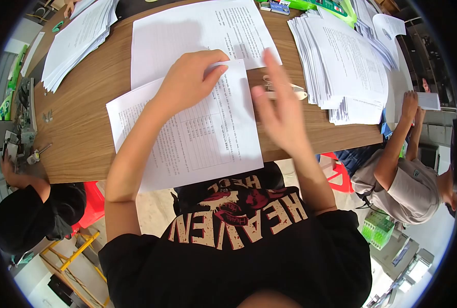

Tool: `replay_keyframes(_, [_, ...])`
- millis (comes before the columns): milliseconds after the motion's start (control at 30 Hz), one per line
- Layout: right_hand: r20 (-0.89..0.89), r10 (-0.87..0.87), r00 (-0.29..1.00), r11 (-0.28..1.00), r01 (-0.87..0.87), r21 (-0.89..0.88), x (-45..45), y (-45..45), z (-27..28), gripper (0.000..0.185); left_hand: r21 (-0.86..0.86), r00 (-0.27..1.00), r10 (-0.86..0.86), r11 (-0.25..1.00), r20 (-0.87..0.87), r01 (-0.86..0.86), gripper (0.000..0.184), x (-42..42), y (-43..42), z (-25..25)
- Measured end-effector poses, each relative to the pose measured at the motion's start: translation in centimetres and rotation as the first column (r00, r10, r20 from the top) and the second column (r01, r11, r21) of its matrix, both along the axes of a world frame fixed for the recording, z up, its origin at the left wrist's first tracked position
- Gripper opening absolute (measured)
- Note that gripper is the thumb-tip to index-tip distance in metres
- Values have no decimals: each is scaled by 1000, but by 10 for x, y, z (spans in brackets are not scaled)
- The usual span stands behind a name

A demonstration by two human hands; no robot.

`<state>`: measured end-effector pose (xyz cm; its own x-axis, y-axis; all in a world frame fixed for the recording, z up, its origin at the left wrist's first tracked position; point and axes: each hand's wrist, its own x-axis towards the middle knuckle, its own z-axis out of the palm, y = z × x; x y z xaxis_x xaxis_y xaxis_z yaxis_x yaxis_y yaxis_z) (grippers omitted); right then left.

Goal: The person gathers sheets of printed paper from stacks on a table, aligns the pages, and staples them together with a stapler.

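Observation:
My left hand (195, 79) pinches the top edge of a printed sheet or thin stack of sheets (187, 138), its thumb and fingertips closing near the upper right corner. These sheets carry text and a table, and their lower edge overhangs the table's front edge. My right hand (282, 113) is held up just right of them, slightly blurred, with thumb and fingers apart and nothing in it. Partly hidden behind it lies a small pale object (297, 93) with a metal part, whose kind I cannot make out. Another printed pile (166, 36) lies just beyond the pinched sheets.
A tall, uneven stack of printed paper (341, 61) stands at the right, and another stack (82, 41) at the far left. A green package (336, 7) lies at the back. People sit at both sides; the one at right holds a paper (428, 101). The wooden table (79, 138) has small metal bits.

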<state>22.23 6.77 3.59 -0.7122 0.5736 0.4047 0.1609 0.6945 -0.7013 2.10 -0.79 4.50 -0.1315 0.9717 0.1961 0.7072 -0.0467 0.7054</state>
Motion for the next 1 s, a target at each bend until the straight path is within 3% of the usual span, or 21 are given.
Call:
replay_keyframes(33, [41, -35, 999, 993, 30, 114, 10, 12, 6, 60, 14, 999, 6, 1000, -32, -5, 13, -1, 0, -2])
replay_keyframes(100, [320, -87, 943, 936, -33, 351, 33, 24, 16, 64, 26, 998, 19, 1000, -60, -17, 14, -1, 0, -6])
replay_keyframes(133, [324, -85, 942, 937, -35, 348, 40, 28, 14, 64, 52, 996, 16, 999, -90, -11, 14, -2, 0, -8])
replay_keyframes(200, [551, -112, 827, 902, -147, 405, 47, 34, 5, 58, 76, 993, 9, 997, -119, 0, 14, -2, 1, -10])
replay_keyframes(333, [508, 22, 861, 936, -196, 291, 37, 48, 8, 46, 127, 986, 38, 992, -161, -18, 14, 7, -2, -7])
replay_keyframes(400, [362, 131, 923, 976, -184, 115, 26, 45, 24, 35, 154, 983, 59, 988, -171, -32, 13, 13, -4, -4])
replay_keyframes(433, [366, 139, 920, 975, -191, 110, 22, 43, 30, 35, 171, 980, 72, 984, -184, -40, 12, 15, -5, -3])
replay_keyframes(500, [381, 138, 914, 897, -278, 344, 15, 42, 41, 32, 187, 977, 84, 981, -198, -46, 11, 18, -7, -2])
replay_keyframes(1000, [508, 120, 853, 812, -379, 445, -3, 41, 54, 28, 199, 964, 98, 979, -249, -48, 11, 20, -8, -1])
